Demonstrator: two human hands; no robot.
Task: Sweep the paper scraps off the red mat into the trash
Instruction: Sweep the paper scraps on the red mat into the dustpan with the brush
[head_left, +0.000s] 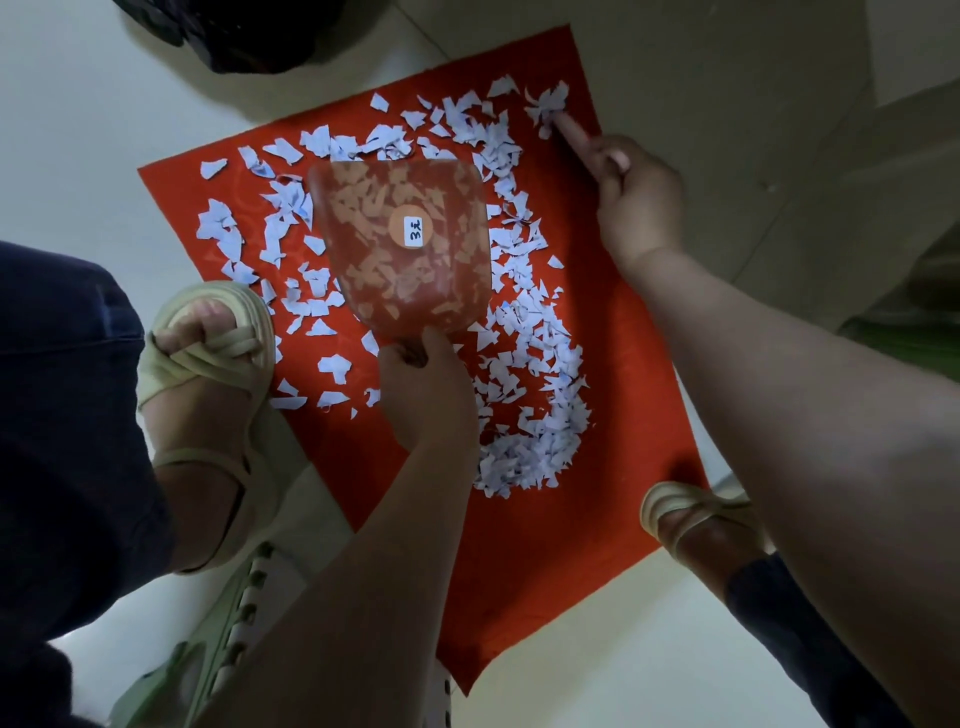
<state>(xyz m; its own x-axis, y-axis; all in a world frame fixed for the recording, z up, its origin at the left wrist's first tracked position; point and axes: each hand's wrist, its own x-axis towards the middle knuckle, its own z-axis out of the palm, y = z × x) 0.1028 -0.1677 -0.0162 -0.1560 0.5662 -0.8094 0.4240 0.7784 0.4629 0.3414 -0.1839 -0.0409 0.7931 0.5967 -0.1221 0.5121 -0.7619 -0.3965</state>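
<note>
The left hand's (428, 395) grip is closed around the short handle of a translucent red dustpan (405, 244), fingers and thumb curled tight, knuckles up. The forearm reaches in from the lower left, and the pan points away from the person, low over the middle of the red mat (519, 571). I cannot tell whether it touches. Scraps show through its plastic, and a round orange sticker (413, 227) with a white label sits near its centre.

The right hand (636, 192) holds nothing. Its index finger (569, 127) is stretched straight out, the tip pressing on a small cluster of scraps at the mat's far right corner. The other fingers are folded into the palm. That arm is extended long from the right.

The pale paper scraps (540, 332) are all on the mat, in a loose ring around the dustpan, thickest in a band down the right side.

The mat lies on a pale floor (78, 130). A left foot in a beige sandal (208, 364) rests on its left edge, and a second sandal (696, 525) is at its near right edge. A dark object (234, 31), cut off by the frame, lies beyond the mat.
</note>
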